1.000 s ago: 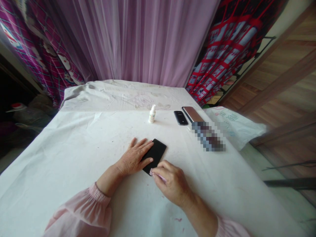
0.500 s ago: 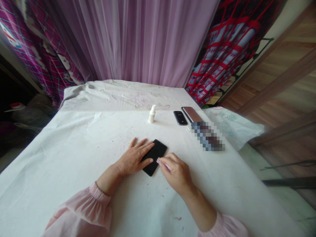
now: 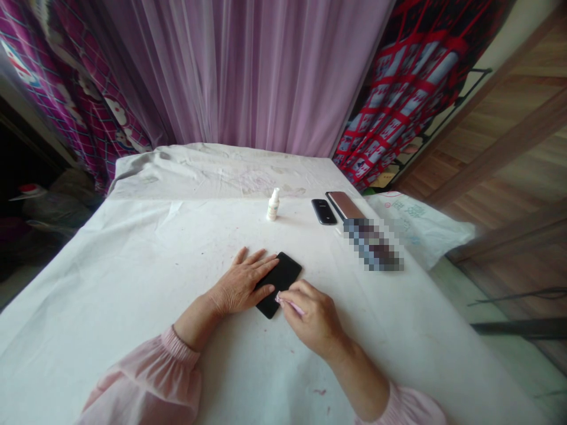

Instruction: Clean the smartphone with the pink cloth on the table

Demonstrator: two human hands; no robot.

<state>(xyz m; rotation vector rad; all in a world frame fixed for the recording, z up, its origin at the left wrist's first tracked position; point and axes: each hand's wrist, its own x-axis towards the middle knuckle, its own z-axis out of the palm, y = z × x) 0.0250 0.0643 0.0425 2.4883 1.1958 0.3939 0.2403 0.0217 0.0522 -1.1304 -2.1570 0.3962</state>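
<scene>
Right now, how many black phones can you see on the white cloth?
2: one black phone partly under the left hand; a smaller one right of the white bottle. The pixelated patch may hide more.

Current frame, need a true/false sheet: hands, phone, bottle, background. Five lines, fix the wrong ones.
1. The left hand rests partly on the black phone. True.
2. The white bottle stands upright. True.
3. The right hand grips the white bottle. False: it pinches a pink cloth.
4. Both sleeves are pink. True.
5. The middle curtain is green. False: it is purple.
</scene>
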